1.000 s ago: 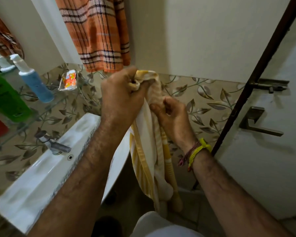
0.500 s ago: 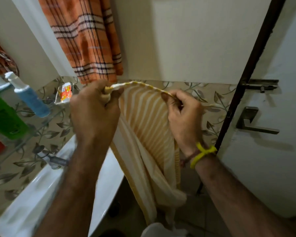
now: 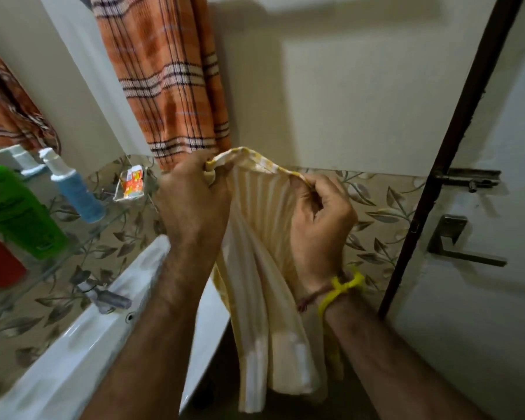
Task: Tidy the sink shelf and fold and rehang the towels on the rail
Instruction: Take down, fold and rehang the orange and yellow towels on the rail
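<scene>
The yellow-and-white striped cotton towel [image 3: 255, 253] is up in the air in front of the person, held by its top hem between both hands, over the gap between the white ceramic sink [image 3: 82, 344] and the white door [image 3: 482, 207]. The left hand [image 3: 194, 204] has its grip bunched tight round one corner; the right hand [image 3: 319, 219] pinches the hem further along, fingers curled in. Compare a second ago: the towel was a crumpled rope wadded between the two hands. Half a second back the hands had pulled apart and the stripes fanned out wide. Now they have come a little closer together again, the hem sags in a shallow arc between them, and the cloth hangs in loose pleats below. By my reading, that means the towel has been shaken open and the edges found, so folding can start, though no fold is made yet. The orange plaid towel [image 3: 167, 74] already hangs on the wall behind, its rail out of view above. On the glass shelf [image 3: 73, 253] at left stand a green plastic bottle [image 3: 15, 210], a blue pump bottle [image 3: 73, 189] and a small orange-and-white sachet [image 3: 131, 184]. The view has also shifted closer.
</scene>
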